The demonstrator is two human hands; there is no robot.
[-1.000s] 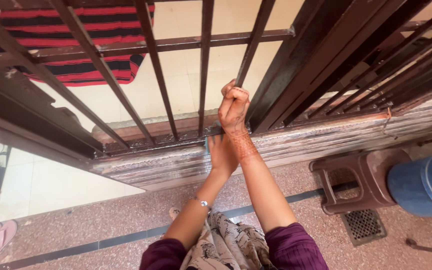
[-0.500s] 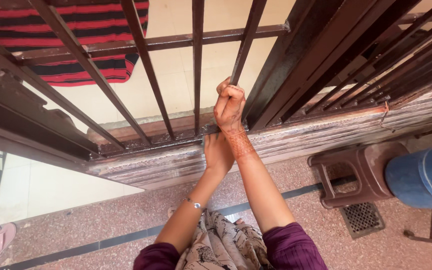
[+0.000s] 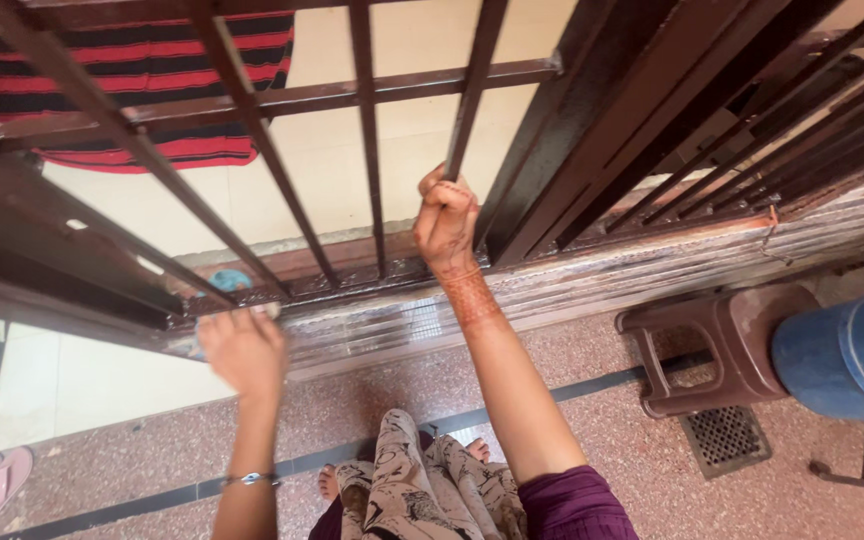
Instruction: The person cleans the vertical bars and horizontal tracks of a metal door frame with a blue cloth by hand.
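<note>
Sliding away from my right wrist, my left hand [image 3: 244, 350] had travelled along the foot of the metal grille [image 3: 372, 140] toward the left, while half a second before it had sat just under the other hand. My right hand [image 3: 445, 222] had kept its place, fingers wrapped tight around one upright bar [image 3: 467, 100] low down, close to the bottom rail [image 3: 352, 280].

My left hand was blurred, so I could not tell for certain how its fingers lay. It seemed pressed flat against the ribbed sill [image 3: 592, 280] at the rail's left end, with a bit of blue cloth [image 3: 229, 279] showing just beyond the fingertips, partly behind the bars. Whether I pinched that cloth or merely pushed it, the picture did not settle.

I judged the cloth soft and light, easy to bunch in the palm, best held wadded under flat fingers. The grille was stiff and fixed, a sound thing to steady myself on, and its bars looked worn and rough rather than slippery.

On the speckled floor to my right stood a brown plastic stool [image 3: 722, 345] touching a blue drum [image 3: 847, 355], with a floor drain [image 3: 724, 438] just in front of it. A red and black striped cloth [image 3: 142, 60] lay beyond the bars.
</note>
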